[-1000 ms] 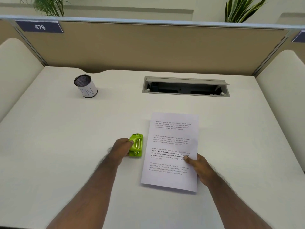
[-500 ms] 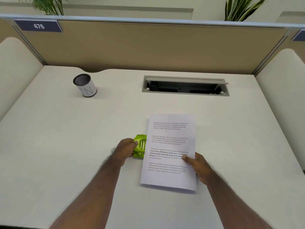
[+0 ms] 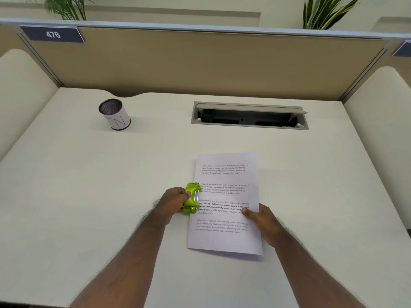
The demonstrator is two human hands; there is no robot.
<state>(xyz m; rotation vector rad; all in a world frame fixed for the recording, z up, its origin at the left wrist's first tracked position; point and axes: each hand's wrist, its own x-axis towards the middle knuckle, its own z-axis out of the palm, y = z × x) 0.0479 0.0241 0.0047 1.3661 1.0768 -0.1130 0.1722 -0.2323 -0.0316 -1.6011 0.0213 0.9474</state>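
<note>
A printed sheet of paper (image 3: pixel 226 196) lies on the white desk (image 3: pixel 89 207) in front of me. A lime-green hole punch (image 3: pixel 191 197) sits at the sheet's left edge, its jaw over the paper's margin. My left hand (image 3: pixel 174 202) grips the punch from the left, thumb on top. My right hand (image 3: pixel 261 221) holds the sheet's right edge, thumb pressed on the printed side and fingers beneath the paper.
A mesh pen cup (image 3: pixel 114 114) with a white label stands at the back left. An open cable tray (image 3: pixel 249 116) is set into the desk at the back. Tan partition panels (image 3: pixel 200 61) and cream side screens enclose the desk.
My left hand has slid the green punch to the right, from beside the sheet onto its left edge. The sheet has shifted slightly left. My right hand keeps its hold.
</note>
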